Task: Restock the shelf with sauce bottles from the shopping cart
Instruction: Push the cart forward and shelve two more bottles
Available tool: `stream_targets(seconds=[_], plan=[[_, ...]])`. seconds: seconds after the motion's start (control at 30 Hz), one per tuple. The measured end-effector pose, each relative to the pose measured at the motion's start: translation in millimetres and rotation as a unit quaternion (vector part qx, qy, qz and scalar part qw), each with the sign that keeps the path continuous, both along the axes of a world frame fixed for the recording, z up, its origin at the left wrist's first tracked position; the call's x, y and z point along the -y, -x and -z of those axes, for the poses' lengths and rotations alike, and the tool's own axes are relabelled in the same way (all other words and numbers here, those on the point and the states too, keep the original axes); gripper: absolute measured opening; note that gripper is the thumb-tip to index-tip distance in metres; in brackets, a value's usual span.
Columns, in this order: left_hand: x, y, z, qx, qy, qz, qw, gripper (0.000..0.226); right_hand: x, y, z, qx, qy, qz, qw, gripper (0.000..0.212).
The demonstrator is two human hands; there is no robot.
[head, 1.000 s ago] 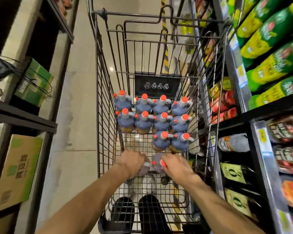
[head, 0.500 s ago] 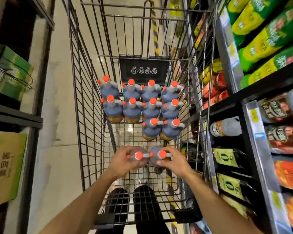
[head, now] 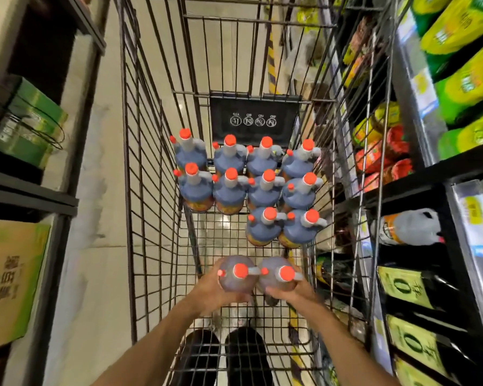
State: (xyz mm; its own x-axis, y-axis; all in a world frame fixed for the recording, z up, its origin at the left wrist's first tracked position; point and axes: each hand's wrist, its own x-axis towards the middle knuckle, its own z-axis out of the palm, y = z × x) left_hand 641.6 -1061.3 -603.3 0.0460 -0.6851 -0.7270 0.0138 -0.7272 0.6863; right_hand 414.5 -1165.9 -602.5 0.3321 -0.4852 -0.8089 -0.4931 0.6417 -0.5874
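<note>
Left hand (head: 215,288) wrapped round 1 sauce bottle (head: 236,274), right hand (head: 293,291) round another (head: 276,274), lower centre. Best lifted straight up, clear of cart wire (head: 151,190), then swung right to shelf (head: 418,246).

A green carton (head: 28,121) sits on the left rack above a tan cardboard box (head: 9,280) with green print. Across the aisle, yellow-green bags (head: 463,59) fill the upper right, red packets (head: 382,157) lie below them, and black shoes (head: 221,355) show beneath
</note>
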Motion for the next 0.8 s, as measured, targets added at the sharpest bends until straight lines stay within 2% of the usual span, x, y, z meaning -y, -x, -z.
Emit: stream_targets(seconds=[0.1,0.2,0.27,0.33,0.43,0.5,0.57,0.67,0.73,0.8], plan=[[5.5,-1.0,-0.4,0.011,-0.013,-0.032,0.999,0.095,-0.7,-6.4,-0.4,0.003,0.028,0.025,0.999,0.081],[10.3,-2.0,-1.9,0.0,-0.012,-0.046,0.999,0.083,1.0,-13.7,-5.9,0.016,0.051,0.068,0.996,0.055],[14.8,-3.8,-7.5,0.004,-0.003,-0.044,0.999,0.078,4.3,-21.4,-18.4,0.038,0.057,0.094,0.993,0.049],[22.1,-4.4,-27.7,-0.004,0.001,-0.044,0.999,0.072,5.9,-24.4,-30.6,0.059,0.069,0.11,0.99,0.056],[33.3,-3.1,-65.0,-0.03,0.02,-0.073,0.997,0.051,9.3,-29.1,-62.1,0.087,0.092,0.129,0.983,0.078],[41.5,-4.8,-90.9,-0.045,0.034,-0.102,0.993,0.042,14.6,-33.8,-91.7,0.112,0.1,0.139,0.979,0.079],[46.8,-6.7,-123.9,-0.056,0.061,-0.135,0.987,0.052,20.9,-38.4,-125.7,0.138,0.102,0.144,0.975,0.077],[52.8,-10.5,-176.6,-0.068,0.113,-0.153,0.979,0.088,31.4,-46.4,-180.8,0.158,0.147,0.153,0.964,0.084],[57.2,-10.8,-219.3,-0.06,0.157,-0.143,0.975,0.088,36.3,-50.8,-217.5,0.163,0.165,0.172,0.957,0.082],[62.9,-14.6,-258.3,-0.046,0.2,-0.129,0.97,0.081,36.6,-55.4,-262.3,0.165,0.194,0.168,0.952,0.066]])
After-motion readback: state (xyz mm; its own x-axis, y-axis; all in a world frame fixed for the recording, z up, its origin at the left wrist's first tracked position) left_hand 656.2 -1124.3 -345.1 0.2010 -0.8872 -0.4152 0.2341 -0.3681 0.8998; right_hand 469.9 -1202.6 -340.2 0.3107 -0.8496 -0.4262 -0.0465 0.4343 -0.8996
